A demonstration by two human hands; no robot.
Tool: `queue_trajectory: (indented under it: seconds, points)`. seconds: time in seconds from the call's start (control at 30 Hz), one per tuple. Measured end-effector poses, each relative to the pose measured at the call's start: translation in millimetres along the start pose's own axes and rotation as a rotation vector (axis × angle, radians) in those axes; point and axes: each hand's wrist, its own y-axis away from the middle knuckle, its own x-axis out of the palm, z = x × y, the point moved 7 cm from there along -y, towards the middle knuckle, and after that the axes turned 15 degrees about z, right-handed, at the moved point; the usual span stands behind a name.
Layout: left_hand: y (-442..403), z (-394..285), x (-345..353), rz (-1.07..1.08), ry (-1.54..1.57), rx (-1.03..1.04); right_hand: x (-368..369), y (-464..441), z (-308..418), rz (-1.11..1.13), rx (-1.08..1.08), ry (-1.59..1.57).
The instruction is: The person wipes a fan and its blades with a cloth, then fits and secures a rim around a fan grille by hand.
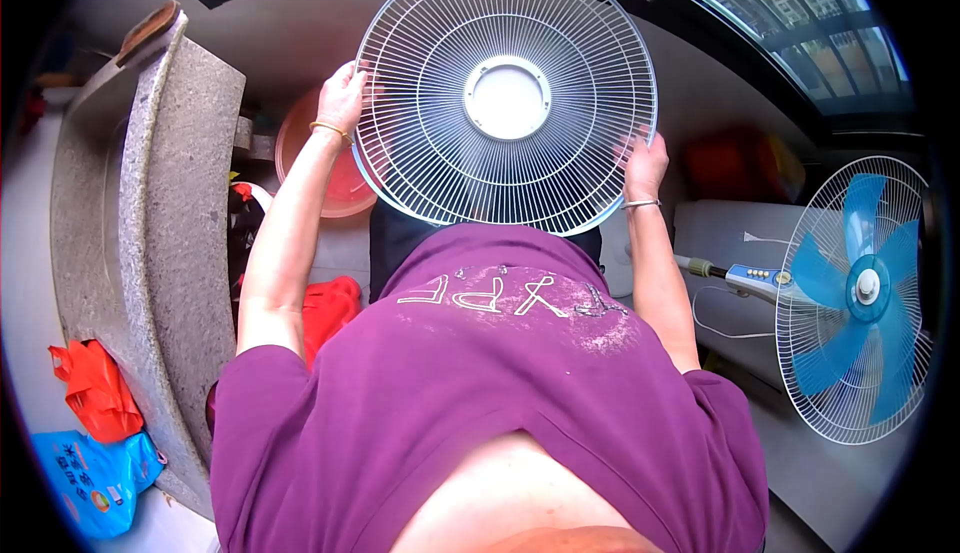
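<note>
A round white wire fan grille [420, 153] with an open ring at its centre is held up in front of me. At its left rim my left hand [342, 99] is closed on the wires, a yellow bracelet on the wrist. On the opposite rim, a little lower, my right hand [645, 165] grips the edge, with a light bangle below it. Some fingertips are hidden behind the wires. To my right stands a pedestal fan [867, 293] with blue blades, its back grille in place and no front cover over the blades.
A grey stone counter [150, 213] rises on the left. Red [97, 390] and blue [95, 478] plastic bags lie beside it. A pink basin [330, 178] sits behind my left arm. A white cord [725, 331] runs near the fan's pole [692, 265]. Dark-framed windows [815, 33] stand ahead.
</note>
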Motion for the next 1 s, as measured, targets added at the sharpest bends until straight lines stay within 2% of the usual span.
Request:
queue_trajectory:
  seconds: [0.1,0.23,0.4,0.5,0.67,0.73,1.0]
  points:
    - [7.7,3.1,1.0,-0.077,-0.118,-0.133,1.7,-0.2,1.1,-0.008,0.018,0.013]
    - [6.3,4.6,3.4,-0.104,-0.058,-0.144,4.0,-11.3,2.2,0.004,0.026,-0.013]
    - [-19.9,-14.5,-0.5,-0.192,-0.114,-0.068,8.5,-49.8,6.6,-0.024,-0.018,0.058]
    - [-35.5,-6.7,-4.1,-0.214,-0.03,-0.057,13.8,-69.5,7.2,-0.014,-0.002,0.072]
    - [-33.6,5.5,-4.5,-0.186,-0.023,-0.034,13.8,-73.9,-8.0,-0.01,0.006,0.074]
    - [-31.2,0.7,-3.6,-0.16,-0.04,0.076,15.2,-76.0,-11.2,0.014,-0.003,0.065]
    - [-10.1,13.0,-6.8,-0.253,-0.021,0.129,20.3,-72.5,-12.3,0.048,-0.016,0.054]
